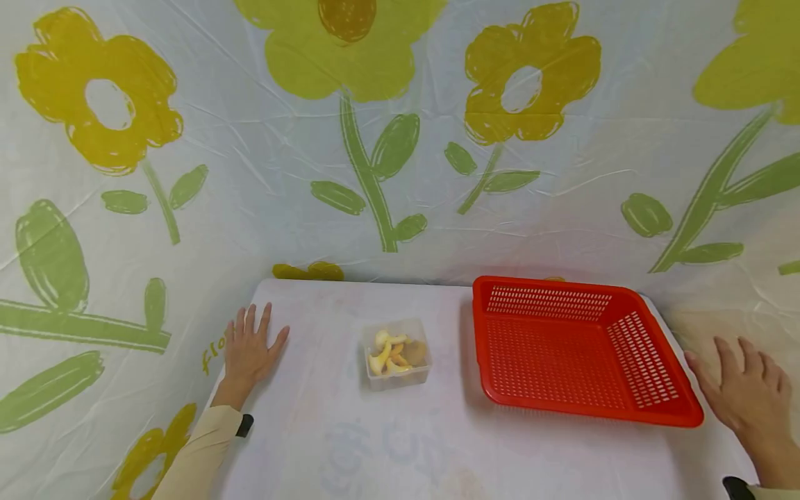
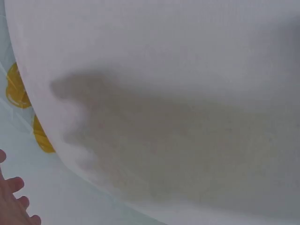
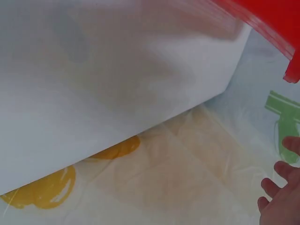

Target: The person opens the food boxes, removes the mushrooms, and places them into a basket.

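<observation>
Both hands flat, fingers spread, holding nothing: left hand nearer clear mushroom container (mid-worktop); right hand beside red basket.

This looks like a set-up spot for filming, not a real kitchen. A big sheet with yellow flowers and green leaves hangs all around. In front is 1 small table with a white cover, holding 1 red basket and 1 little clear box of food.

container mid-table, basket to its right; hands at table's left and right edges.
</observation>
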A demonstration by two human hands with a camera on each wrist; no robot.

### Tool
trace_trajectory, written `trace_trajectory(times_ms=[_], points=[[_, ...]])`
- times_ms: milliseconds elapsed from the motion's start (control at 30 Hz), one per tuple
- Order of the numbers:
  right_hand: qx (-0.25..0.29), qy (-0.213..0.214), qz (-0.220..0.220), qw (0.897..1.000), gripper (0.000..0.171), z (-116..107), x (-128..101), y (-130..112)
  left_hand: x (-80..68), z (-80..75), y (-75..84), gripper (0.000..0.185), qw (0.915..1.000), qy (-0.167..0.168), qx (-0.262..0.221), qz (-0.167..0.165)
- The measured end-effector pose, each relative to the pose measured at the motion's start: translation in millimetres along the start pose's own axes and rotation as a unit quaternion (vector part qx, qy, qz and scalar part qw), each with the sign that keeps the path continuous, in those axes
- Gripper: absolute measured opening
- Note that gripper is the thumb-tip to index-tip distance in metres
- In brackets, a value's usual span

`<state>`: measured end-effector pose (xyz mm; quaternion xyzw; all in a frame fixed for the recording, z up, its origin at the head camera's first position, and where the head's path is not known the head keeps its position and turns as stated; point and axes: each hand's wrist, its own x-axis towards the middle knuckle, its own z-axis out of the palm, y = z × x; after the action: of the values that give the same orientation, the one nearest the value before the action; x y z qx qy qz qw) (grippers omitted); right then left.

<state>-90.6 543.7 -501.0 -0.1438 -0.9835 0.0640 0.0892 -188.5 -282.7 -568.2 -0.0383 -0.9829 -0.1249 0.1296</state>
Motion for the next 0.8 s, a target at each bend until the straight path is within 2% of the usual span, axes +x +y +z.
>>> trace_trajectory(times_ms=[133, 267, 367, 667, 800], points=[[0.020, 0.033, -0.004, 0.999, 0.083, -2.8, -1.6, -8.6, 1.4, -2.0, 7.0, 0.065, 0.9987, 0.048, -0.006, 0.016], [0.039, 0.066, -0.013, 0.997, 0.070, -5.0, -4.2, -18.2, 0.8, -4.8, 16.1, 0.061, 0.9965, 0.078, -0.016, 0.026], [0.053, 0.083, -0.023, 0.995, 0.062, -6.7, -6.0, -25.2, -0.8, -5.9, 22.5, 0.058, 0.9959, 0.081, -0.035, 0.021], [0.091, 0.090, -0.023, 0.991, 0.049, -12.7, -13.7, -52.6, -5.7, -2.1, 40.6, 0.048, 0.9923, 0.085, -0.090, -0.003], [0.108, 0.115, -0.047, 0.986, 0.044, -14.5, -18.9, -65.5, -7.2, 1.2, 50.0, 0.047, 0.9894, 0.092, -0.112, -0.007]])
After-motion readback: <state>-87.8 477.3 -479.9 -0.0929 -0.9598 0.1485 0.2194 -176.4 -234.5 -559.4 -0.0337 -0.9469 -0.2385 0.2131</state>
